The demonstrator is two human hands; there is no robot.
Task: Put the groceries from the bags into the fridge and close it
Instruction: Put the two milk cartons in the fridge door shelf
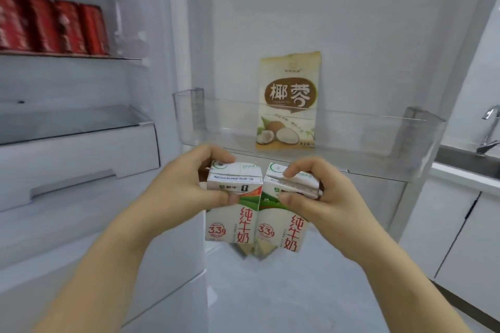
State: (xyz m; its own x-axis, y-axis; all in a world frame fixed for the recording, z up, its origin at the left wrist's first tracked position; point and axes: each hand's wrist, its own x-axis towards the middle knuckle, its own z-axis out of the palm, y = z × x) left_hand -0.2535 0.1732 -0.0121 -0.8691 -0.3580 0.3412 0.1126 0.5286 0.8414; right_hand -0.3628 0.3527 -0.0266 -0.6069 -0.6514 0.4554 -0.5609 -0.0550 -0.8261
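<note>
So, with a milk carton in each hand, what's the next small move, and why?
Probably raise both over the front wall of the door bin and set them beside the coconut pouch. The left hand grips the left carton, the right hand the right carton, both just below the rim; the bin has room either side.

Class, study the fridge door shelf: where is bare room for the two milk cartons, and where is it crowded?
The door shelf has two bare patches: one between its left wall and the coconut pouch, one between the pouch and its right wall. The inner shelf with red cans is packed.
</note>
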